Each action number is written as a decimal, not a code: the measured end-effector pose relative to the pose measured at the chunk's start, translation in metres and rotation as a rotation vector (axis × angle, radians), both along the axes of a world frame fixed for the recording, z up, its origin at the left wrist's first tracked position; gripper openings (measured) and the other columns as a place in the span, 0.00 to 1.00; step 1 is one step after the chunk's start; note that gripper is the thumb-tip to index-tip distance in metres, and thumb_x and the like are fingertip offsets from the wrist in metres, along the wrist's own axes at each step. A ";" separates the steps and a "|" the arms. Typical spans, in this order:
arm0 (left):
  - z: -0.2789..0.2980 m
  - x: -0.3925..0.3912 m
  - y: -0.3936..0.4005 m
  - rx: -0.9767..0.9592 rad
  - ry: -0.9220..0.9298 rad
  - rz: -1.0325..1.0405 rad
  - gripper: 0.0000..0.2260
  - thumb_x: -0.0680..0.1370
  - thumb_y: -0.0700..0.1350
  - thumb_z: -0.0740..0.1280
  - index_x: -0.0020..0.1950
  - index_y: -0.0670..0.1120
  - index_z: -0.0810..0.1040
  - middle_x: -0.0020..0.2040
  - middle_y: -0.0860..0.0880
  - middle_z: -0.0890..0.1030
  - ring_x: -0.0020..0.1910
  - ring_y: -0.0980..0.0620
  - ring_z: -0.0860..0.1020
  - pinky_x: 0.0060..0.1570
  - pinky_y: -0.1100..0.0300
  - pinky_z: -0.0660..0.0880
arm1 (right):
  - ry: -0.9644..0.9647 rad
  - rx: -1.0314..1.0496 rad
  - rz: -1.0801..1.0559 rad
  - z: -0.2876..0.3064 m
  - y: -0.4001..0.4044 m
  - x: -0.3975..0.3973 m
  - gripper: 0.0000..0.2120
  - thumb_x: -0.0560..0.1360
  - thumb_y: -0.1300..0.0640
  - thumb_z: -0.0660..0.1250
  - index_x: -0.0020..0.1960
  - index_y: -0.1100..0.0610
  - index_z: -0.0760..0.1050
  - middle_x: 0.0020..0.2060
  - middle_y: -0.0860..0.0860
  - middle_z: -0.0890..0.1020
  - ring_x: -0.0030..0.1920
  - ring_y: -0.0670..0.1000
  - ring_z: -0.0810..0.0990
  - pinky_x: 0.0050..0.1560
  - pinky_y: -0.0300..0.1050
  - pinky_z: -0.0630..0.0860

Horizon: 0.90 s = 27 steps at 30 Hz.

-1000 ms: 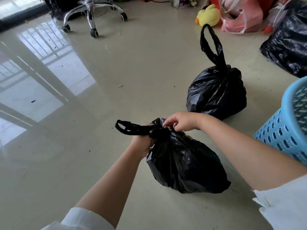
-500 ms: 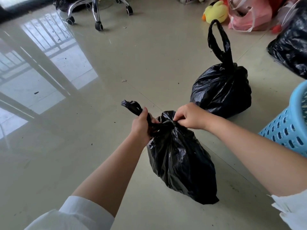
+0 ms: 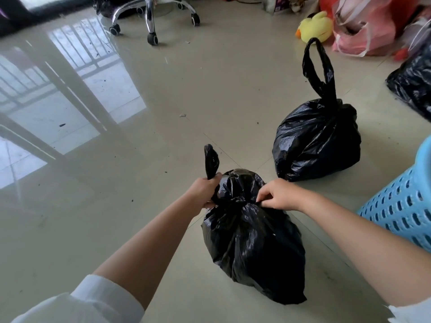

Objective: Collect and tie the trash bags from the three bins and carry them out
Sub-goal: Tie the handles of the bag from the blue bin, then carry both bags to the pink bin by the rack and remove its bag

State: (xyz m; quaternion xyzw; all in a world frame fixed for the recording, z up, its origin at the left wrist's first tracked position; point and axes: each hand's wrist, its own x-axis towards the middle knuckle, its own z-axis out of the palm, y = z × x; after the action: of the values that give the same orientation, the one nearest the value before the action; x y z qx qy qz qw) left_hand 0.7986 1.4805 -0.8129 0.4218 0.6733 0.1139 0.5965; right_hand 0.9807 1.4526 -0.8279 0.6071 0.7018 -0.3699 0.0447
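Note:
A full black trash bag (image 3: 253,248) sits on the tiled floor right in front of me. My left hand (image 3: 205,191) is closed around its twisted handle strip, which sticks up above my fist. My right hand (image 3: 278,197) pinches the gathered plastic at the bag's neck on the right side. Behind it stands a second black trash bag (image 3: 317,141), tied, with its looped handles upright. A third black bag (image 3: 414,82) lies at the right edge, partly cut off.
A blue perforated plastic bin (image 3: 403,201) stands at the right. At the back are an office chair base on wheels (image 3: 151,17), a yellow duck toy (image 3: 316,26) and a pink bag (image 3: 363,29). The glossy floor spreads out to the left.
My left hand has swung the handle strip from pointing left to standing upright. My right hand shifted to the right side of the neck, and the view has moved back a little.

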 end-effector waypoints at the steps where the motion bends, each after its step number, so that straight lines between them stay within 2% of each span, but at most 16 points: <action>1: 0.003 0.002 0.003 0.015 -0.010 -0.019 0.16 0.80 0.54 0.57 0.49 0.41 0.73 0.42 0.45 0.76 0.42 0.48 0.76 0.43 0.58 0.76 | -0.010 -0.046 0.016 0.003 0.001 0.002 0.13 0.75 0.61 0.64 0.59 0.59 0.78 0.57 0.55 0.82 0.49 0.46 0.76 0.48 0.32 0.66; 3: 0.012 0.007 0.012 0.115 0.021 -0.022 0.19 0.79 0.53 0.59 0.61 0.39 0.71 0.50 0.42 0.77 0.47 0.46 0.75 0.43 0.57 0.75 | -0.007 -0.090 0.000 0.013 0.007 0.008 0.14 0.75 0.59 0.64 0.60 0.57 0.77 0.57 0.54 0.81 0.54 0.49 0.78 0.54 0.38 0.72; 4: 0.019 0.008 0.019 0.213 0.112 -0.025 0.18 0.80 0.50 0.59 0.62 0.38 0.70 0.47 0.42 0.77 0.46 0.46 0.74 0.41 0.56 0.73 | -0.012 -0.075 -0.022 0.019 0.013 0.012 0.14 0.75 0.58 0.63 0.60 0.57 0.77 0.57 0.55 0.81 0.56 0.51 0.78 0.57 0.40 0.72; 6: 0.034 0.005 0.038 0.411 0.333 -0.017 0.11 0.79 0.43 0.60 0.56 0.38 0.74 0.42 0.43 0.75 0.45 0.44 0.74 0.43 0.54 0.71 | -0.034 0.000 -0.074 0.029 0.024 0.022 0.14 0.75 0.59 0.63 0.59 0.60 0.77 0.58 0.56 0.81 0.57 0.52 0.78 0.58 0.40 0.71; 7: 0.042 0.003 0.046 0.451 0.379 -0.020 0.06 0.77 0.40 0.61 0.48 0.39 0.75 0.39 0.43 0.75 0.45 0.43 0.75 0.45 0.53 0.72 | -0.037 0.044 -0.114 0.032 0.031 0.029 0.14 0.76 0.60 0.62 0.59 0.60 0.78 0.57 0.56 0.81 0.55 0.51 0.78 0.55 0.38 0.71; 9: 0.057 0.005 0.058 0.450 0.328 -0.016 0.10 0.75 0.37 0.63 0.33 0.44 0.70 0.33 0.45 0.72 0.44 0.43 0.75 0.51 0.50 0.76 | -0.039 0.120 -0.221 0.038 0.043 0.042 0.13 0.75 0.61 0.62 0.58 0.61 0.78 0.57 0.56 0.81 0.52 0.51 0.77 0.50 0.36 0.70; 10: 0.063 0.008 0.062 0.440 0.239 0.007 0.12 0.74 0.35 0.64 0.31 0.45 0.68 0.32 0.46 0.72 0.44 0.44 0.75 0.53 0.48 0.76 | -0.051 0.172 -0.279 0.040 0.051 0.050 0.13 0.75 0.61 0.62 0.57 0.61 0.79 0.57 0.56 0.81 0.55 0.53 0.77 0.51 0.37 0.70; 12: 0.075 0.020 0.067 0.440 0.047 0.067 0.13 0.73 0.32 0.66 0.32 0.45 0.69 0.33 0.47 0.72 0.44 0.45 0.75 0.51 0.49 0.77 | -0.071 0.290 -0.409 0.048 0.066 0.067 0.13 0.75 0.62 0.61 0.57 0.62 0.79 0.58 0.58 0.81 0.60 0.56 0.76 0.58 0.43 0.70; 14: 0.086 0.035 0.072 0.486 -0.035 0.037 0.13 0.72 0.31 0.67 0.32 0.45 0.71 0.33 0.46 0.73 0.43 0.45 0.75 0.51 0.49 0.77 | -0.069 0.394 -0.559 0.061 0.082 0.083 0.14 0.76 0.62 0.60 0.58 0.63 0.77 0.59 0.59 0.80 0.61 0.58 0.75 0.60 0.45 0.70; 16: 0.095 0.050 0.076 0.542 -0.055 -0.031 0.12 0.71 0.32 0.68 0.33 0.46 0.72 0.34 0.45 0.73 0.41 0.47 0.74 0.53 0.47 0.77 | -0.072 0.444 -0.681 0.072 0.099 0.099 0.16 0.76 0.61 0.60 0.63 0.63 0.73 0.62 0.60 0.77 0.63 0.59 0.73 0.61 0.46 0.69; 20: 0.110 0.070 0.084 0.590 -0.094 -0.071 0.12 0.72 0.33 0.68 0.35 0.49 0.74 0.32 0.49 0.73 0.35 0.49 0.73 0.46 0.55 0.73 | -0.153 0.465 -0.764 0.085 0.128 0.127 0.25 0.74 0.57 0.64 0.68 0.63 0.65 0.65 0.64 0.72 0.65 0.63 0.71 0.63 0.50 0.68; 25: 0.110 0.076 0.080 0.529 -0.091 -0.156 0.11 0.73 0.35 0.69 0.35 0.49 0.75 0.33 0.49 0.75 0.31 0.52 0.73 0.46 0.54 0.74 | 0.044 0.349 -0.850 0.081 0.143 0.140 0.36 0.75 0.52 0.64 0.75 0.61 0.48 0.72 0.61 0.62 0.72 0.60 0.62 0.70 0.50 0.61; 27: 0.107 0.077 0.076 0.514 -0.082 -0.180 0.10 0.73 0.37 0.69 0.35 0.49 0.75 0.33 0.49 0.76 0.31 0.53 0.73 0.44 0.55 0.74 | 0.120 0.331 -0.855 0.077 0.143 0.139 0.35 0.74 0.54 0.65 0.74 0.61 0.50 0.71 0.60 0.64 0.71 0.60 0.64 0.68 0.49 0.63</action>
State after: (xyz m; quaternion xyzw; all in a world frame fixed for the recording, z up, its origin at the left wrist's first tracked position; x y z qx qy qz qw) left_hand 0.8758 1.5569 -0.7058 0.6125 0.5573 0.2446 0.5044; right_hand 1.1198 1.5959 -0.7509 0.8187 0.4392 -0.2727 -0.2501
